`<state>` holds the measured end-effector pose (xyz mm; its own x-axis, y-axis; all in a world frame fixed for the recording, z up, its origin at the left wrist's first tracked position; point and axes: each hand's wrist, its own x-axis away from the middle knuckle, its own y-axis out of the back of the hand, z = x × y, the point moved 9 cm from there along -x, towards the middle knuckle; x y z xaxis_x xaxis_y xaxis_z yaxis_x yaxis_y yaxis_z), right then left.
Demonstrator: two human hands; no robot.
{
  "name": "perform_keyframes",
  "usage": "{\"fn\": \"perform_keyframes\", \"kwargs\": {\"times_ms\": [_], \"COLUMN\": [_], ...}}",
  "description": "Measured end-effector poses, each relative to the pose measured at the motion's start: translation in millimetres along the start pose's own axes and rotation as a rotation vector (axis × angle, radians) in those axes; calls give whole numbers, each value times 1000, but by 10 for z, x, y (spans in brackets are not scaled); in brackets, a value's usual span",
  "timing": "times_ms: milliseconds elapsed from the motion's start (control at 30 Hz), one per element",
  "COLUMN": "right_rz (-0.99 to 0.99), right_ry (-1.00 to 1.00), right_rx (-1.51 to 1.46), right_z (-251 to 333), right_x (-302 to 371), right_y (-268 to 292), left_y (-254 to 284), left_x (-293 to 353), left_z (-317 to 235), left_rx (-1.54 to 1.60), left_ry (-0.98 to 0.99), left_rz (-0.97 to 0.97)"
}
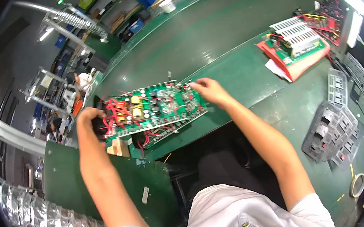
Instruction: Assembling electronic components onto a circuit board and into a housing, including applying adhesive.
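circuit board (152, 108), long axis left-right, slightly tilted

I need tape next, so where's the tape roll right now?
In the head view the tape roll lies flat at the table's near right edge, just below the grey trays of small parts, well right of the right hand.

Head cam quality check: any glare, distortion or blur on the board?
Head view: strong fisheye, the green bench edges bow and the corners vignette black; a lamp blows out top right; the circuit board between left hand and right hand is evenly lit but soft.
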<state>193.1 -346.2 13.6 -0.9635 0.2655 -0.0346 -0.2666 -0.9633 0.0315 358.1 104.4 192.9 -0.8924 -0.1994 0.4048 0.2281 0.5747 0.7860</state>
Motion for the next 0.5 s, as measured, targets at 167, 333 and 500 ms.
{"fn": "perform_keyframes", "kwargs": {"times_ms": [167, 333, 500], "right_rz": [344, 299, 117], "right_ry": [-182, -23, -67], "right_rx": [-567, -737, -628], "right_z": [463, 1193, 1121], "right_x": [199, 572, 931], "right_y": [-942, -303, 364], "left_y": [1302, 959, 170], "left_x": [224, 612, 930], "left_z": [-190, -1203, -2180], "left_rx": [-73, 44, 28], "left_ry": [-420, -564, -794], "left_rz": [-142, -62, 79]}}
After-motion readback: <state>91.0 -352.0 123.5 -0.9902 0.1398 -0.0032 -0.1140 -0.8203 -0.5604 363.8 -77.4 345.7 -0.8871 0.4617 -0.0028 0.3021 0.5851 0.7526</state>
